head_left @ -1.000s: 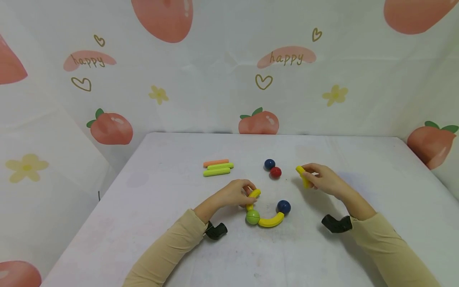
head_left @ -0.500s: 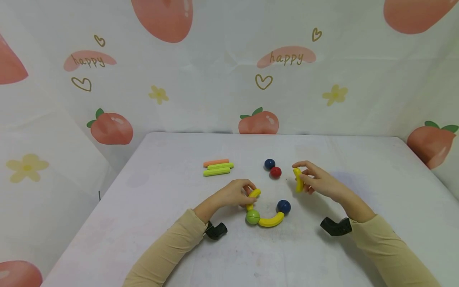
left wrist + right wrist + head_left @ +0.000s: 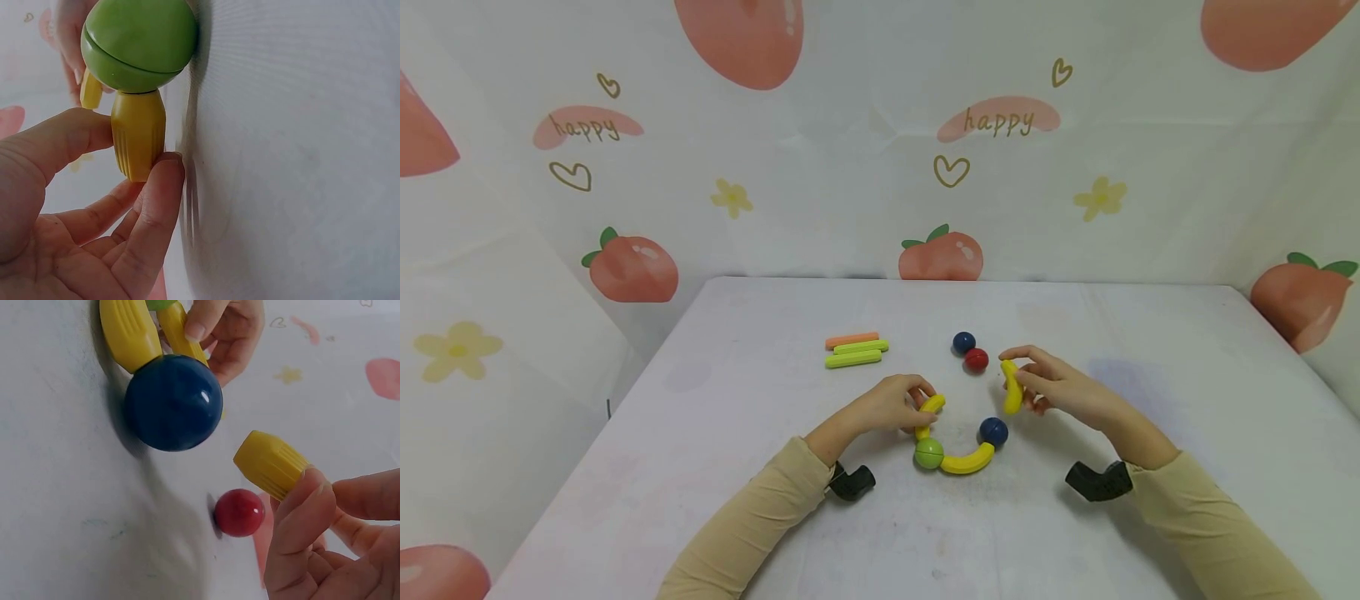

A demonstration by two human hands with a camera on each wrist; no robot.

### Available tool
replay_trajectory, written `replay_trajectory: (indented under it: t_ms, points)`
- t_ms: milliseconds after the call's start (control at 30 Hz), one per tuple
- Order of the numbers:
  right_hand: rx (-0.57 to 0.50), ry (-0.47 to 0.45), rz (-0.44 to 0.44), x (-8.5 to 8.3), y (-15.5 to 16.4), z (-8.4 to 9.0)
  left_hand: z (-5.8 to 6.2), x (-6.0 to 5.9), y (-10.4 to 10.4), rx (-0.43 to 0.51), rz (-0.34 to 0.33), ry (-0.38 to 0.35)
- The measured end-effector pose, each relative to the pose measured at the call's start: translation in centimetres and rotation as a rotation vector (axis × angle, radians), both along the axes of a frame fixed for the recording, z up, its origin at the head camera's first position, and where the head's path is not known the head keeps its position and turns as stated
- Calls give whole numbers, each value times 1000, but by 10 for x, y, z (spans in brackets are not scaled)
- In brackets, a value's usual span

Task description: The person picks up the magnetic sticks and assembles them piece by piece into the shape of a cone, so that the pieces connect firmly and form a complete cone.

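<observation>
On the white table (image 3: pixel 715 433) lies a chain of toy pieces: a short yellow curved piece (image 3: pixel 929 414), a green ball (image 3: pixel 928 453), a yellow curved piece (image 3: pixel 967 461) and a dark blue ball (image 3: pixel 993 432). My left hand (image 3: pixel 891 406) pinches the short yellow piece (image 3: pixel 137 134) that joins the green ball (image 3: pixel 140 40). My right hand (image 3: pixel 1052 385) holds a loose yellow curved piece (image 3: pixel 1012 387) just above and to the right of the blue ball (image 3: pixel 173 402); in the right wrist view its end (image 3: pixel 270 464) hangs near that ball.
A dark blue ball (image 3: pixel 964 342) and a red ball (image 3: pixel 976 360) lie behind the chain. An orange stick (image 3: pixel 852 340) and two lime green sticks (image 3: pixel 856 353) lie at the back left. A strawberry-print cloth hangs behind the table.
My right hand has carried the loose yellow curved piece leftward and nearer, from the right of the red ball down toward the chain's blue ball. My left hand has stayed still.
</observation>
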State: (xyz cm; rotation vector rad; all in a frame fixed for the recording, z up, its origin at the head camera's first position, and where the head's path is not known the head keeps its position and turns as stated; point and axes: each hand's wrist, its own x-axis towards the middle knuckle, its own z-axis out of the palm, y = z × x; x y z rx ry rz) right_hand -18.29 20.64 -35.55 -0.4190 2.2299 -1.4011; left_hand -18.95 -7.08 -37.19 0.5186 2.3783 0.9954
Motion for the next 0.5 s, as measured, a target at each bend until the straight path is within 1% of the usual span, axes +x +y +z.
replay_trajectory:
  t_ms: [267, 400, 500]
  points:
    - [7, -18, 15, -1, -5, -7, -2, -1, 0, 1, -3, 3]
    - [22, -19, 21, 1, -7, -8, -2, -1, 0, 4, -2, 0]
    - [41, -6, 9, 2, -9, -8, -2, -1, -1, 3, -4, 5]
